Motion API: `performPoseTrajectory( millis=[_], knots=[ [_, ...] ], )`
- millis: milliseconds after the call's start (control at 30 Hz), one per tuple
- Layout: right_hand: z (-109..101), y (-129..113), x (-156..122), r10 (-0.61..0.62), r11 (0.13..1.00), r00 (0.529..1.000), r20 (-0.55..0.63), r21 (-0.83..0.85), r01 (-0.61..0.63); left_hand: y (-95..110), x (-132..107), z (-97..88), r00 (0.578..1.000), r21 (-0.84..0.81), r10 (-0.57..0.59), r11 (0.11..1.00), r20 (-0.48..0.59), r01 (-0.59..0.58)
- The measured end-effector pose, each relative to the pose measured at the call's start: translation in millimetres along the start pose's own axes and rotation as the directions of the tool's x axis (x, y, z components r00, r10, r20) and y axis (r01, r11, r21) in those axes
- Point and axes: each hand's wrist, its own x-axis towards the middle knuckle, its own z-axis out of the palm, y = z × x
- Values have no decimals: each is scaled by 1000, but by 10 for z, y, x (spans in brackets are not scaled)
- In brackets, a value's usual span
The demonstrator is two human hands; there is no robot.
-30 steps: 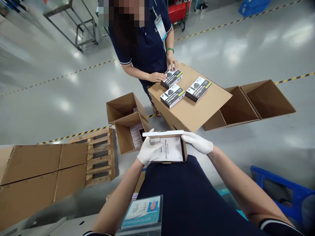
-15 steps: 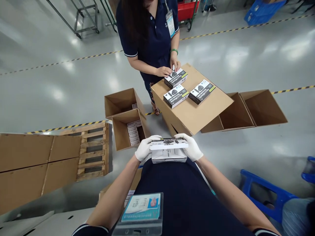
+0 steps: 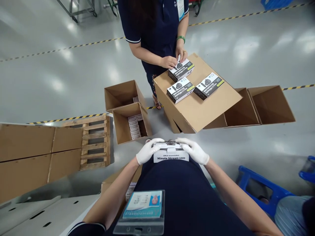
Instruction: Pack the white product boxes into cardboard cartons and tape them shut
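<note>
Close to my waist is a white product box [image 3: 171, 157], its near side printed "ORCA wavemaker Minute Stream 1000". My left hand [image 3: 149, 151], in a white glove, is closed on the box's left end. On the right end, my gloved right hand [image 3: 195, 152] grips it the same way, fingers over the top. A small white tab shows at the middle of the near edge. The far side of the box is hidden from me.
Across from me a co-worker [image 3: 152, 39] handles one of three printed boxes [image 3: 180, 90] on a large carton [image 3: 204, 111]. Open cartons [image 3: 145, 121] holding small boxes stand left, beside a wooden pallet [image 3: 107, 141]. More open cartons [image 3: 270, 105] and a blue stool [image 3: 256, 183] are right.
The lid, held up and tilted half a second ago, has come down, and the box's printed near side now faces me. Both hands stay on the box. The view has shifted slightly.
</note>
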Motion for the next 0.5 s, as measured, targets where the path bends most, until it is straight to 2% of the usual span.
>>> performPoseTrajectory(
  millis=[267,500],
  knots=[
    [-50,-125,38,-37,999,990,136,37,32,38,-37,-44,995,-9,65,998,80,-65],
    [-19,-108,21,-87,996,985,147,-10,90,-48,-61,-82,985,35,104,993,136,-110]
  ],
)
